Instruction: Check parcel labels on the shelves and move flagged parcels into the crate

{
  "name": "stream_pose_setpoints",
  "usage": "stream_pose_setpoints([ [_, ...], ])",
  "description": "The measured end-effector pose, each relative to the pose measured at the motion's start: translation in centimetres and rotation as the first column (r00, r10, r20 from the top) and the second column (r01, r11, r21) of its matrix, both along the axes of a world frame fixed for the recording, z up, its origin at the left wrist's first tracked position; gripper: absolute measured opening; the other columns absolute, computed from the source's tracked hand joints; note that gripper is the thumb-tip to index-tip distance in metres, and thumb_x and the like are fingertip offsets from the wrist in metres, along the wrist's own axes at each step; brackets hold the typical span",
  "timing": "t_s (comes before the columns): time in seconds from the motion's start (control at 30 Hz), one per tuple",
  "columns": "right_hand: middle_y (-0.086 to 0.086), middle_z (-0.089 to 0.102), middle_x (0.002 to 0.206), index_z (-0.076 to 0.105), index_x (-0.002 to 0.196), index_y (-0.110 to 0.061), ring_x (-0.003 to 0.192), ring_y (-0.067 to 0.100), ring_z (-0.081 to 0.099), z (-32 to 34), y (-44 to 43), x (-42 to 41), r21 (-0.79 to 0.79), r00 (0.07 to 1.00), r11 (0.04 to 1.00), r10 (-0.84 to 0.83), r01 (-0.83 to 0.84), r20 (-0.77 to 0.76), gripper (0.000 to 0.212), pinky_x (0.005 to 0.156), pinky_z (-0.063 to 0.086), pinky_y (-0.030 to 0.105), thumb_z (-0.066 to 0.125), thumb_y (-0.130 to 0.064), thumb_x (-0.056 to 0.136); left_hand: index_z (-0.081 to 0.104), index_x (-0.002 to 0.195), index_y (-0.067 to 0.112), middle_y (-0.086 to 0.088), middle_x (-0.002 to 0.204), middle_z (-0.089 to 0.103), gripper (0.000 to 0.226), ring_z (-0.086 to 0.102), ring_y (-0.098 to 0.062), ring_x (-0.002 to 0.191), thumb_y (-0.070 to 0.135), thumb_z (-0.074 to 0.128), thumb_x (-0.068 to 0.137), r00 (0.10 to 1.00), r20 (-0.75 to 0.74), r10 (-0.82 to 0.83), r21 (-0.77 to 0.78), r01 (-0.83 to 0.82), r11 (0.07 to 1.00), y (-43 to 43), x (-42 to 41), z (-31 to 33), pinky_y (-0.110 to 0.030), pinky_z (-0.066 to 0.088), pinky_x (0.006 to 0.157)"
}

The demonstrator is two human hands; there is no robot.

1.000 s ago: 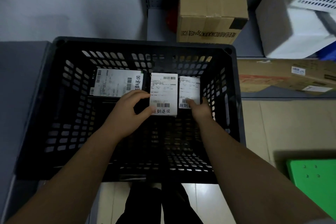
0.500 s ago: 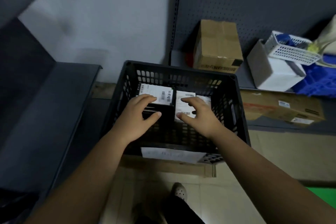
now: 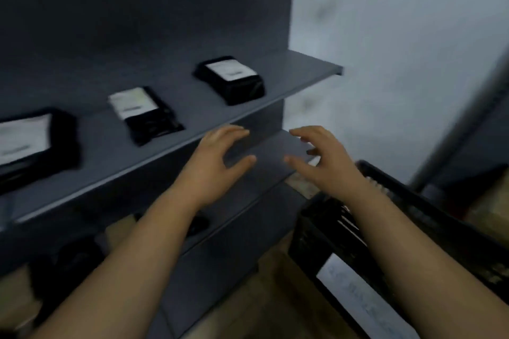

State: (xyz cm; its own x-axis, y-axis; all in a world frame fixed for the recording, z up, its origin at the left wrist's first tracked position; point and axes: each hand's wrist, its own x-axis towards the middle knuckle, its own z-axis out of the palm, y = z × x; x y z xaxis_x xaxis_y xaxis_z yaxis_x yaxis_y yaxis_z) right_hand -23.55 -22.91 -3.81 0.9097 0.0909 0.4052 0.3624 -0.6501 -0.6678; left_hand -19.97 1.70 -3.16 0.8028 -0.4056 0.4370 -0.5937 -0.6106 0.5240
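left hand [image 3: 217, 157] – fingers spread, holding nothing | right hand [image 3: 327, 162] – fingers spread, empty | crate [image 3: 446, 231] at 4 o'clock, under the right forearm [image 3: 399, 245] | three black labelled parcels [image 3: 146, 114] lie apart on shelf [image 3: 292, 74] at 10 o'clock, labels blurred

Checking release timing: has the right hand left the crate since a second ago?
Yes. The right hand is out of the crate, raised up and left of it, holding nothing.

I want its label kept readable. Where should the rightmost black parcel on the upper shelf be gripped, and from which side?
Likely the bare black end of the rightmost parcel, nearest the shelf front, coming from the front with the left hand. It lies flat, label on its far part, so that grip leaves the label uncovered.
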Motion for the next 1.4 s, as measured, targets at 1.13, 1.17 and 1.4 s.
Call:
stream_pose_setpoints([
  [1.13, -0.019, 0.046, 0.125, 0.055, 0.131, -0.034, 0.115, -0.004, 0.045, 9.1, 80.6, -35.3, -0.035, 0.199, 0.201, 0.977, -0.979, 0.073, 0.045, 0.086, 0.037, 0.004, 0.066, -0.045, 0.088, 0.052, 0.134, 0.029, 0.019, 0.134, 0.045, 0.049, 0.040, -0.006, 0.131, 0.050, 0.056, 0.091, 0.101, 0.145, 0.984, -0.115, -0.986, 0.118, 63.9, -63.3, 7.2, -0.026, 0.035, 0.105],
  [1.17, -0.020, 0.046, 0.126, 0.054, 0.131, -0.034, 0.115, -0.005, 0.045, 8.6, 82.7, -36.4, -0.036, 0.168, 0.170, 0.984, -0.985, 0.059, 0.045, 0.085, 0.037, 0.002, 0.066, -0.044, 0.088, 0.052, 0.135, 0.028, 0.017, 0.136, 0.045, 0.051, 0.040, -0.006, 0.131, 0.052, 0.055, 0.090, 0.075, 0.135, 0.988, -0.108, -0.990, 0.090, 65.2, -64.6, 6.8, -0.023, 0.034, 0.104],
  [1.4, -0.030, 0.045, 0.117, 0.055, 0.119, -0.041, 0.109, -0.016, 0.045, 6.9, 97.8, -43.0, 0.025, -0.048, -0.050, 0.997, -0.998, 0.063, 0.035, 0.081, 0.037, 0.001, 0.069, -0.037, 0.088, 0.054, 0.134, 0.025, 0.010, 0.138, 0.049, 0.048, 0.039, -0.007, 0.131, 0.046, 0.060, 0.090, -0.125, 0.122, 0.985, -0.069, -0.991, -0.117, 74.7, -72.3, 6.3, -0.024, 0.030, 0.108],
])
